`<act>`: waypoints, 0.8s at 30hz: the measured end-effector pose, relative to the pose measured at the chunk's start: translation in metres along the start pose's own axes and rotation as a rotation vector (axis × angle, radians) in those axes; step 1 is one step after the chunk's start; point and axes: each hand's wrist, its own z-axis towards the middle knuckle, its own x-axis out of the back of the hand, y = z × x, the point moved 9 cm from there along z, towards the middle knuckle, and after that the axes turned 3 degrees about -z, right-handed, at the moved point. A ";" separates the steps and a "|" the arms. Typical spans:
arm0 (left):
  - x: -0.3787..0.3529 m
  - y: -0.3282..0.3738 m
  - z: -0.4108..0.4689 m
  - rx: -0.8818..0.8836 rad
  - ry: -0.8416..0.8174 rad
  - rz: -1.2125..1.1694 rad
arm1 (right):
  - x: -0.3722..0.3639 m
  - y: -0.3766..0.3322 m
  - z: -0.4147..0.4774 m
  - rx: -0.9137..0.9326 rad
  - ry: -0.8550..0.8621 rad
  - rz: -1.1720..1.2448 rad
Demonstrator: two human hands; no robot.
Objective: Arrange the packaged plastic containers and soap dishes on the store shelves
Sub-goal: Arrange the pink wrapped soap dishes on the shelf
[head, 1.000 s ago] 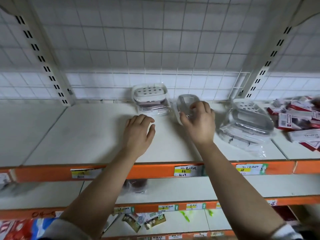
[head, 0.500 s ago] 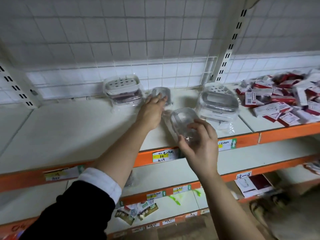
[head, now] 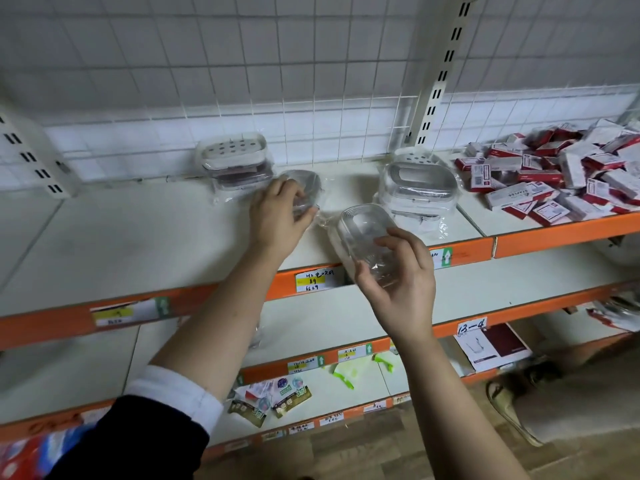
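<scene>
My right hand (head: 398, 289) grips a clear plastic container (head: 363, 233) in a thin bag, held tilted just off the front edge of the top shelf (head: 138, 237). My left hand (head: 280, 216) holds a second wrapped clear container (head: 304, 187) that sits on the shelf. Behind it at the back stands a stack of packaged white soap dishes (head: 233, 161). Another pile of wrapped soap dishes (head: 417, 185) lies to the right, near the upright post.
A heap of red and white staple boxes (head: 561, 174) fills the shelf section at right. A wire grid (head: 242, 64) backs the shelf. Lower shelves (head: 329, 320) carry small packets (head: 270, 400), a green item and a boxed product (head: 491, 346). Orange shelf edges bear price tags.
My right hand pulled its container back from the shelf toward the front edge. My left hand reached forward and took hold of the other container. The view swung to the right.
</scene>
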 end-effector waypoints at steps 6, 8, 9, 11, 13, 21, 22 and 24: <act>0.065 0.018 -0.067 -0.018 0.211 -0.038 | 0.024 -0.017 -0.024 -0.016 0.036 0.020; 0.083 0.023 -0.097 -0.010 0.248 -0.042 | 0.030 -0.021 -0.039 -0.029 0.049 0.018; 0.090 0.024 -0.112 0.003 0.253 -0.047 | 0.033 -0.023 -0.048 -0.032 0.049 0.015; 0.103 0.028 -0.143 0.012 0.259 -0.042 | 0.038 -0.027 -0.068 -0.036 0.035 0.013; 0.113 0.032 -0.173 0.021 0.255 -0.017 | 0.043 -0.030 -0.092 -0.044 0.006 0.021; 0.109 0.035 -0.282 0.090 0.185 0.003 | 0.045 -0.004 -0.174 -0.079 -0.112 0.044; 0.101 0.031 -0.293 0.119 0.162 0.011 | 0.042 0.003 -0.182 -0.095 -0.132 0.049; 0.083 0.021 -0.311 0.179 0.108 0.027 | 0.033 0.017 -0.192 -0.124 -0.163 0.049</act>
